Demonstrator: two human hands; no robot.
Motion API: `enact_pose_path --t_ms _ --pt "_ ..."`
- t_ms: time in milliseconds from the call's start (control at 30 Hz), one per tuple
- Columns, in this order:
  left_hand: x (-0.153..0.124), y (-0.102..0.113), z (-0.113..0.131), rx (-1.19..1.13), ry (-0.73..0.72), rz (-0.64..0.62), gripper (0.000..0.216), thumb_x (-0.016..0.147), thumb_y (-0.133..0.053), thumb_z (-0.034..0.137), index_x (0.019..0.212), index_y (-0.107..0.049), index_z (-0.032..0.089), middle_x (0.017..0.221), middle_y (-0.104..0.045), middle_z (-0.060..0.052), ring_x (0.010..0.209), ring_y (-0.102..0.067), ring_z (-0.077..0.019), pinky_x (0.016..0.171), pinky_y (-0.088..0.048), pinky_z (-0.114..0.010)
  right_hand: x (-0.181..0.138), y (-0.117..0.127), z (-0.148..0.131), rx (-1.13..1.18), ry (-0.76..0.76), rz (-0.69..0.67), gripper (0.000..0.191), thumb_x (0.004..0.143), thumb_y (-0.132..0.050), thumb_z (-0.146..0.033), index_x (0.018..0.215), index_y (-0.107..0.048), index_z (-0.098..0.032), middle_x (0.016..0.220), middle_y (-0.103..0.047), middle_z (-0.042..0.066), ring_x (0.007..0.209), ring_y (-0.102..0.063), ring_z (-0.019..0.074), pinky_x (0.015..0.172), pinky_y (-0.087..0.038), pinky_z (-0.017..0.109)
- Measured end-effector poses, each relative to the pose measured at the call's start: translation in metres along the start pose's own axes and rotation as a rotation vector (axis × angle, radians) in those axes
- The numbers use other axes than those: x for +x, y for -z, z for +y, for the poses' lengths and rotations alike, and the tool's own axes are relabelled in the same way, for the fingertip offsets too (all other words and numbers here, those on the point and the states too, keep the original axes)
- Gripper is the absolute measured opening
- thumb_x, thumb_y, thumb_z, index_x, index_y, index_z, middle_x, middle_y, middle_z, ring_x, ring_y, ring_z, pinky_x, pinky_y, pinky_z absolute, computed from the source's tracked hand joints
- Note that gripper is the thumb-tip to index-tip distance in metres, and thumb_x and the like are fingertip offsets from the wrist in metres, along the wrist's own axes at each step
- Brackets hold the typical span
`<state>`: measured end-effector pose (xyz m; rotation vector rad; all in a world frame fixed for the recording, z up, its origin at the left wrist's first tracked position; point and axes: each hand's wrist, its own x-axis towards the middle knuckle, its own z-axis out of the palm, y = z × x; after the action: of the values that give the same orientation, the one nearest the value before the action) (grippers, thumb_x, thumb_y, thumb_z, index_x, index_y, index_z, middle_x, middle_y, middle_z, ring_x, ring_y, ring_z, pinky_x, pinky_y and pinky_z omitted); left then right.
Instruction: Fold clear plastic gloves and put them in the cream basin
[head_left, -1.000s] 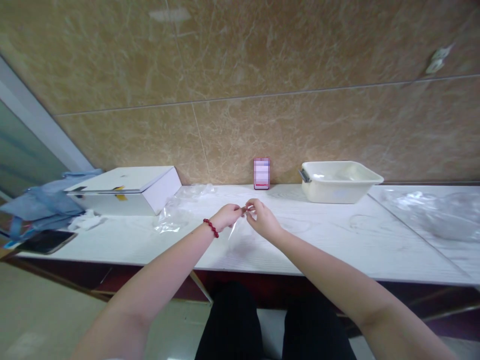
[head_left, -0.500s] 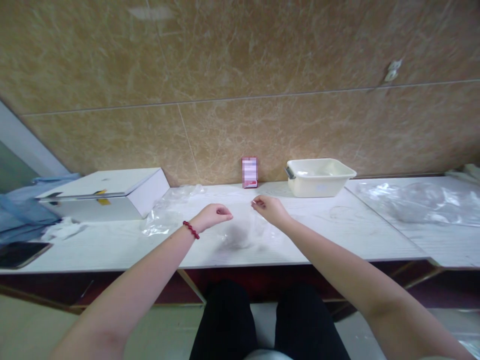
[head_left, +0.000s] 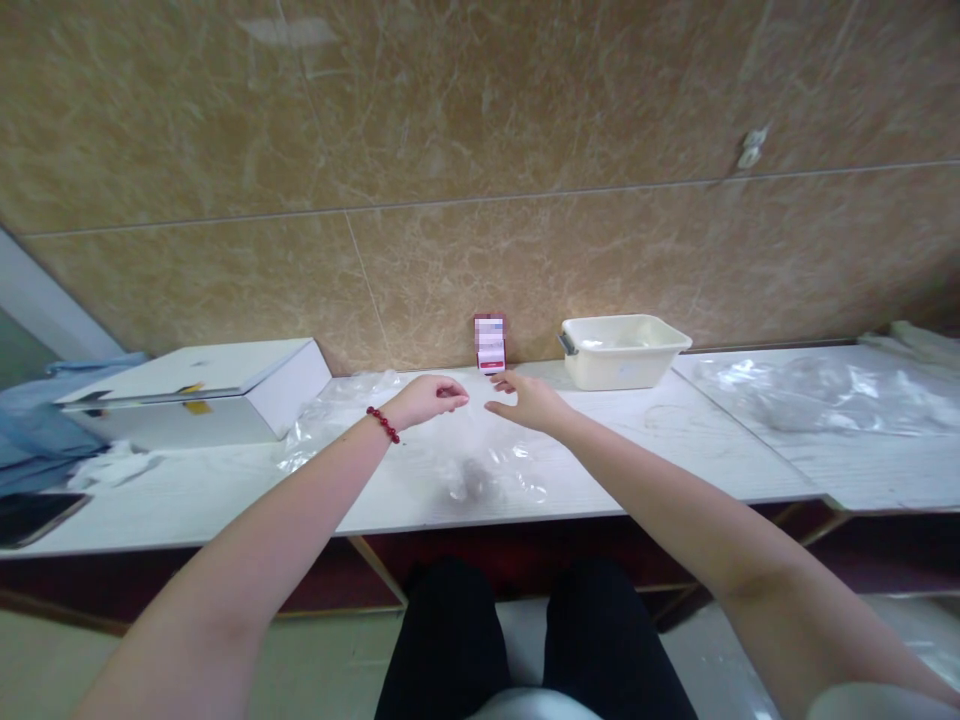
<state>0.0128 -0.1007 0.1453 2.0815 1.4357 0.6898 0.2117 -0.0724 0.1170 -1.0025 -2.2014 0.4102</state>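
Note:
A thin, clear plastic bag (head_left: 487,470) hangs or lies over the white counter below my two hands, its outline hard to follow. My left hand (head_left: 429,402), with a red bead bracelet at the wrist, has thumb and fingers pinched at the bag's upper part. Just to the right, my right hand (head_left: 529,402) has its thumb and fingers apart, with nothing visible between them. Beyond the right fingertips, a phone (head_left: 491,345) in a red case leans upright against the wall, its screen lit.
A cream plastic bin (head_left: 622,365) with a grey handle stands back right. Clear plastic sheets (head_left: 810,400) lie farther right, and more film (head_left: 322,425) lies left. A white box (head_left: 202,390), blue cloth (head_left: 67,410) and a dark phone (head_left: 41,518) occupy the left side.
My right hand's fingers have parted from a pinch. Both hands have risen slightly toward the wall, and the plastic below them has shifted shape.

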Motion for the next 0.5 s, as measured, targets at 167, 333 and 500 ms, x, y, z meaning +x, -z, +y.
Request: enact_pose_path --t_ms 167,333,500 --pt "0.01 0.004 0.014 0.116 -0.065 -0.029 0.022 0.064 -0.055 0.034 0.075 -0.062 0.017 0.07 -0.062 -0.002 0.064 -0.055 -0.0133 0.059 -0.039 -0.022 0.016 0.014 -0.011 -0.009 -0.06 -0.078 0.008 0.068 -0.056 -0.026 0.066 -0.059 -0.018 0.065 -0.06 0.001 0.059 -0.054 0.0117 0.057 -0.043 0.024" --pt "0.012 0.011 -0.002 0.104 -0.043 0.009 0.023 0.059 -0.06 0.033 0.074 -0.062 0.016 0.073 -0.063 -0.003 0.068 -0.055 -0.0142 0.064 -0.04 -0.023 0.017 0.027 -0.007 0.292 -0.318 -0.148 0.002 0.067 -0.055 -0.017 0.068 -0.054 -0.016 0.065 -0.057 0.002 0.057 -0.053 0.0118 0.043 -0.044 0.022" --pt "0.011 0.007 -0.02 0.031 0.079 0.026 0.02 0.061 -0.058 0.033 0.072 -0.06 0.016 0.067 -0.06 -0.003 0.064 -0.054 -0.0132 0.056 -0.04 -0.022 0.019 0.025 0.015 0.649 -0.556 -0.153 0.005 0.075 -0.043 -0.015 0.07 -0.042 -0.017 0.064 -0.053 0.002 0.056 -0.053 0.0118 0.048 -0.049 0.032"
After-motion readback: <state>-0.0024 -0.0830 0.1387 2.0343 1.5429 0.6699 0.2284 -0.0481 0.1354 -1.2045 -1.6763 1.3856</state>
